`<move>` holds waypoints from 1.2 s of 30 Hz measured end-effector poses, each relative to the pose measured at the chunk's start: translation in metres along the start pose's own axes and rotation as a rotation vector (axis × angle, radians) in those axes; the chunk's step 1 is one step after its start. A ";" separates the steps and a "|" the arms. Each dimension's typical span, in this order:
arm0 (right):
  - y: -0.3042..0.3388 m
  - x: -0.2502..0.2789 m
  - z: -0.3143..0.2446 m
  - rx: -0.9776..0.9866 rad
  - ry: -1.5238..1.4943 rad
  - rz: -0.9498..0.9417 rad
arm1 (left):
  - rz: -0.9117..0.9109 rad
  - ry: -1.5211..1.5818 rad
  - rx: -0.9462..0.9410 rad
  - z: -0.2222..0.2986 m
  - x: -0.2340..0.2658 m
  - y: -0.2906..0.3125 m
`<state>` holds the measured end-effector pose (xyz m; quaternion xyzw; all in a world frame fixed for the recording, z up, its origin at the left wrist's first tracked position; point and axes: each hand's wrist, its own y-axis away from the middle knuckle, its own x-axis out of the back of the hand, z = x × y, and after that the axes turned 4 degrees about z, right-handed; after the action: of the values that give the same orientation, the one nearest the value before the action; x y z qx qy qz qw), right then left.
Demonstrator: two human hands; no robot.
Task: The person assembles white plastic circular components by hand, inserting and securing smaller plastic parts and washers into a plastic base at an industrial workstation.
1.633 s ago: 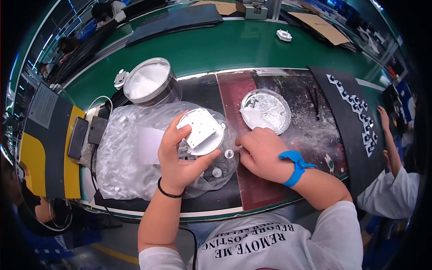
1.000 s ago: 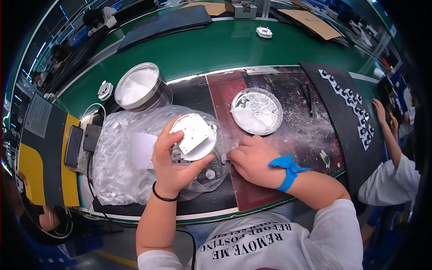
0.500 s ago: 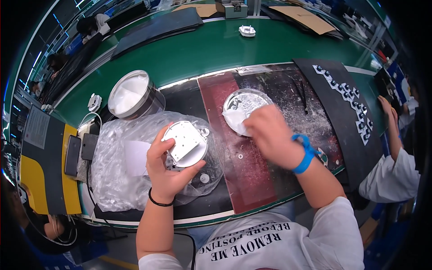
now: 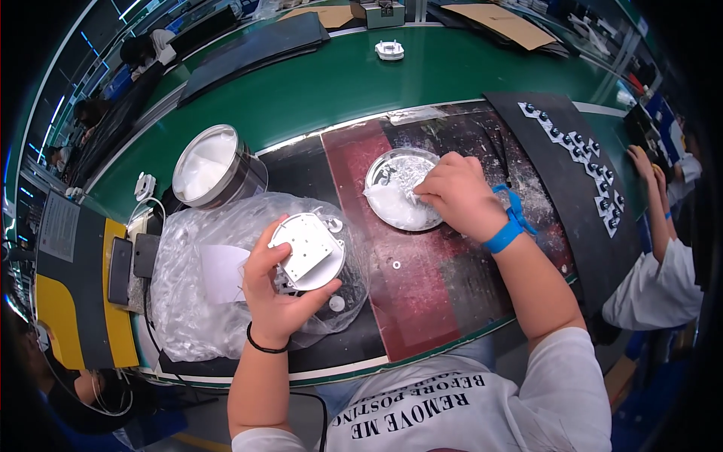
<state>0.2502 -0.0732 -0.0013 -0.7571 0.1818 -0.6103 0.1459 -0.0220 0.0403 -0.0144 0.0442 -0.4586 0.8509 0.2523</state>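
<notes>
My left hand [image 4: 275, 297] grips a round white plastic part [image 4: 307, 252] with a square plate on top, holding it above a clear plastic bag [image 4: 192, 290] of similar parts. My right hand [image 4: 456, 194], with a blue wristband, rests its fingertips in a shallow round metal dish [image 4: 399, 188] of white paste on the dark red mat [image 4: 410, 279]. Whether the fingers pinch anything is hidden. A small washer [image 4: 396, 264] lies on the mat between the hands.
A metal tin of white paste [image 4: 211, 167] stands at the back left. A black foam strip [image 4: 580, 151] with several small dark parts lies at the right. Another person's arms [image 4: 663, 226] work at the far right. A white part [image 4: 389, 50] sits on the green belt.
My right hand has left the spot beside the white part and moved up to the metal dish. My left hand keeps holding the white part over the bag.
</notes>
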 end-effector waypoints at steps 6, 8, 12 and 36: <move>-0.002 -0.004 -0.001 0.023 0.037 -0.017 | -0.009 0.013 0.008 0.000 0.001 0.000; -0.004 -0.005 -0.001 0.019 0.072 -0.021 | -0.015 0.015 0.007 0.000 0.000 -0.001; -0.007 -0.011 0.001 -0.012 0.124 0.093 | -0.020 0.044 0.022 0.001 -0.001 -0.001; 0.007 -0.004 -0.087 -0.613 -1.812 -0.129 | -0.267 0.063 -0.039 0.025 -0.031 -0.006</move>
<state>0.1640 -0.0773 0.0111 -0.9554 0.1096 0.2742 -0.0072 0.0034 0.0108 -0.0046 0.0729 -0.4568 0.8017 0.3785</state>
